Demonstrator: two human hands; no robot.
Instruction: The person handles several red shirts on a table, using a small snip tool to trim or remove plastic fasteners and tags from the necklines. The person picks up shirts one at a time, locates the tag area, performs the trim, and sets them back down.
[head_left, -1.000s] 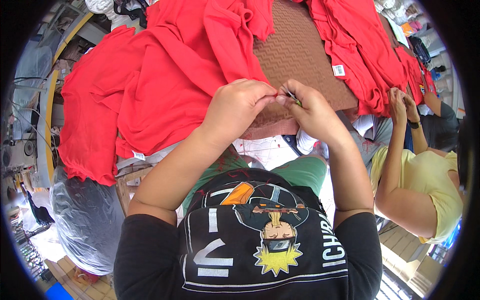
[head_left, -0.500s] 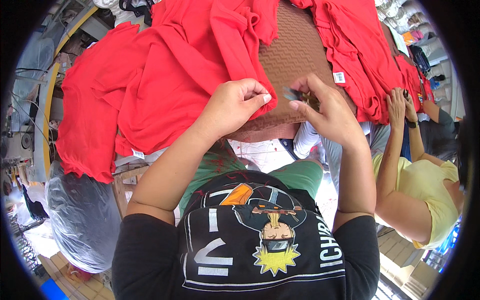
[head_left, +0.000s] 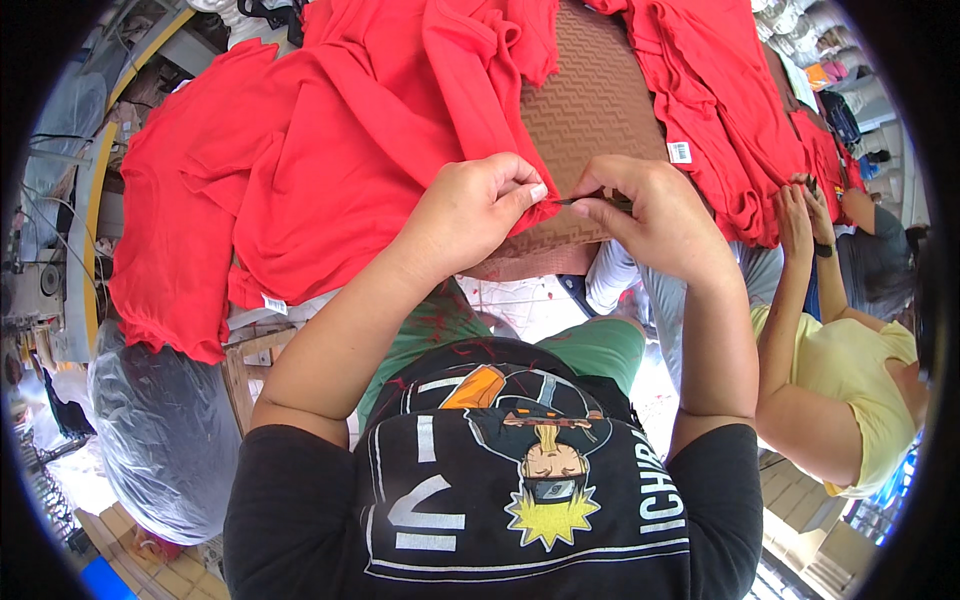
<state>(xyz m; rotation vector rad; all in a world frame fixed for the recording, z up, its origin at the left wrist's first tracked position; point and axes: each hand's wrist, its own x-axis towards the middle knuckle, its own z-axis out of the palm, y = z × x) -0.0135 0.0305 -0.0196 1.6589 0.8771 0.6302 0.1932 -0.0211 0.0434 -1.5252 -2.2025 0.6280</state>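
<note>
The red garment (head_left: 330,160) lies rumpled over the brown counter (head_left: 595,100), a corner reaching its near side. My left hand (head_left: 475,210) has its fingers pinched closed on that corner; my right hand (head_left: 660,215) has its fingers closed round a small dark tool (head_left: 567,201), tip against the cloth. More red clothes (head_left: 705,110) lie rightward, by a co-worker's hand (head_left: 795,222).

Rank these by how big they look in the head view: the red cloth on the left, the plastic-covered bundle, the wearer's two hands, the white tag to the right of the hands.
1. Red cloth, clearly largest
2. Plastic-covered bundle
3. Left hand and right hand: too alike to rank
4. White tag
</note>
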